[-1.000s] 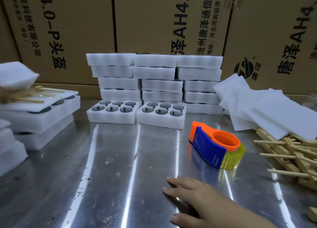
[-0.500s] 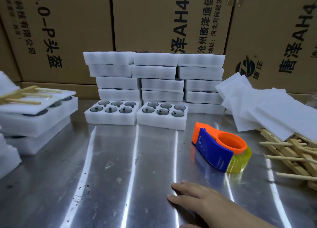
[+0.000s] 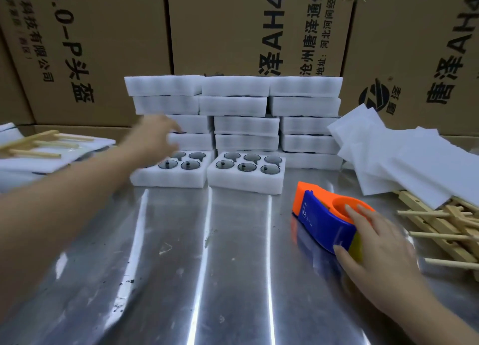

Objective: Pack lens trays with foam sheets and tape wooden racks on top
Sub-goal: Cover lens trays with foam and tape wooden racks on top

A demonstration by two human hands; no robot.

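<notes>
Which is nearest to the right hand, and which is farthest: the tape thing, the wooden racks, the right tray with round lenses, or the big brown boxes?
1. Tape dispenser: the right hand rests on it.
2. Wooden racks: just to the hand's right.
3. Right open lens tray: farther ahead and to the left.
4. Cardboard boxes: at the very back, behind the stacked trays.

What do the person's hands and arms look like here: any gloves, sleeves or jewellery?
Left hand and right hand are bare, no gloves. Both forearms show no sleeves; no watch, ring or bracelet is visible, though the left hand is blurred.
</notes>
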